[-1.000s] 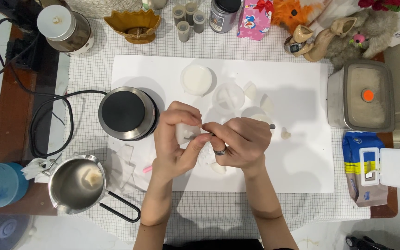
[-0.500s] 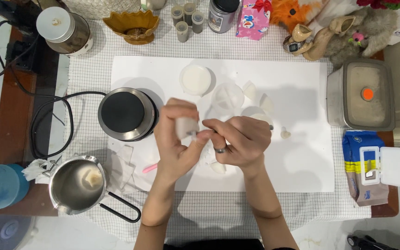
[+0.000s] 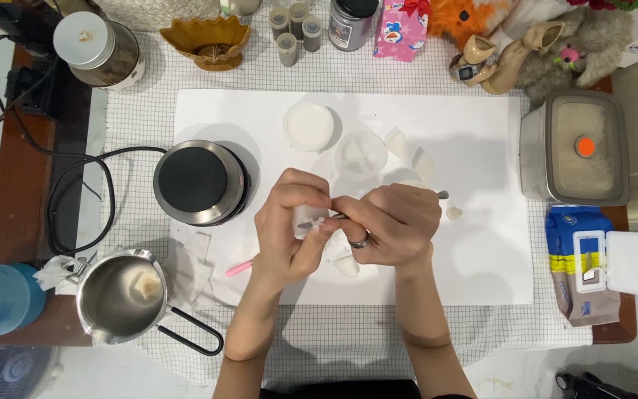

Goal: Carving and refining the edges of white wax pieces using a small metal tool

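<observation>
My left hand (image 3: pixel 286 229) is curled around a small white piece (image 3: pixel 306 221) held above the white paper sheet (image 3: pixel 481 148). My right hand (image 3: pixel 396 225), with a dark ring on one finger, grips a thin metal tool (image 3: pixel 441 195) whose tip meets the white piece between both hands. Beneath the hands lie white scraps (image 3: pixel 346 266) and a pink stick (image 3: pixel 239 267). A clear round mould (image 3: pixel 361 154) and a white round lid (image 3: pixel 309 125) rest just beyond my fingers.
A round electric hot plate (image 3: pixel 197 181) with a black cord sits at left. A steel pouring pot (image 3: pixel 122 295) stands at the front left. A lidded grey container (image 3: pixel 583 148) and a wipes pack (image 3: pixel 588 258) are at right. Jars, a bowl and toys line the far edge.
Both hands stay together over the paper; my left fingers have shifted slightly around the white piece. Nothing else has moved.
</observation>
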